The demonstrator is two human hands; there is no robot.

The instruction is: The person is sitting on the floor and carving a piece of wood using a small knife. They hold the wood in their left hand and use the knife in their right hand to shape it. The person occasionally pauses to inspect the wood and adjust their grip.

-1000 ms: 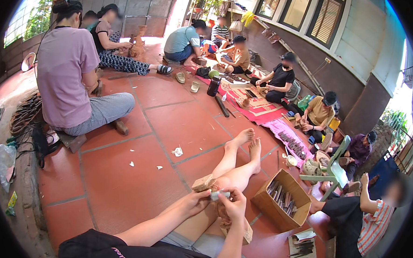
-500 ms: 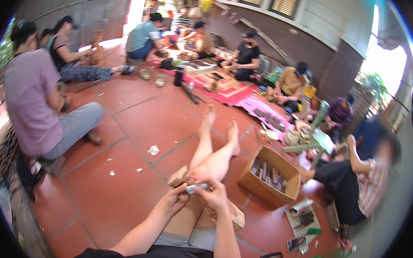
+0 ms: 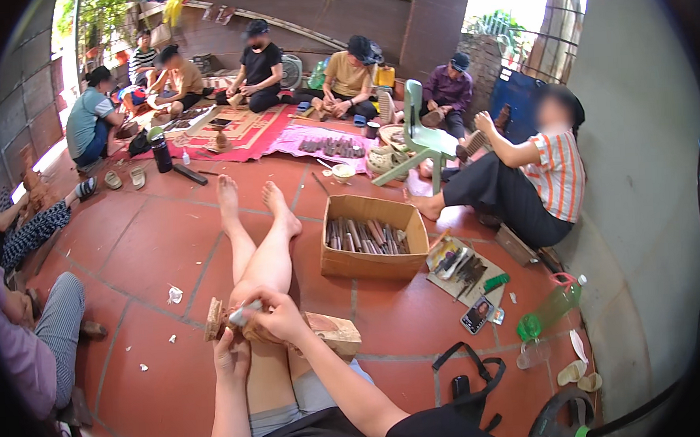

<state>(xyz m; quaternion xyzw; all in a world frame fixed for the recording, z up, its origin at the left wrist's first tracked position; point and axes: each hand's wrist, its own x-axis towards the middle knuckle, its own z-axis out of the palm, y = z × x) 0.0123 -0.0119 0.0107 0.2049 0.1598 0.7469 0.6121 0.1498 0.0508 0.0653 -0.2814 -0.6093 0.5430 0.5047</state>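
Note:
Across my thighs lies a carved wooden piece (image 3: pixel 213 320), its other end a squared block (image 3: pixel 335 333); my hands hide the middle. My left hand (image 3: pixel 232 356) is closed at the carving's left end, thumb upward, supporting it from the near side. Between the fingers of my right hand (image 3: pixel 282 320) is a small folded white-grey piece (image 3: pixel 246 312), pressed against the carving's upper side. Whether that piece is paper or cloth I cannot make out.
A cardboard box (image 3: pixel 374 261) of carving tools stands beyond my lap. To its right are more tools on a board (image 3: pixel 468 274), a phone (image 3: pixel 477 316) and a green bottle (image 3: pixel 552 307). A striped-shirt person (image 3: pixel 554 176) sits by a green chair (image 3: pixel 427 131); several others work around a red mat (image 3: pixel 243 141).
My view has swung to the right. Both hands were together at the white-grey piece; now my right hand alone has it against the wood, and my left has lowered to the carving.

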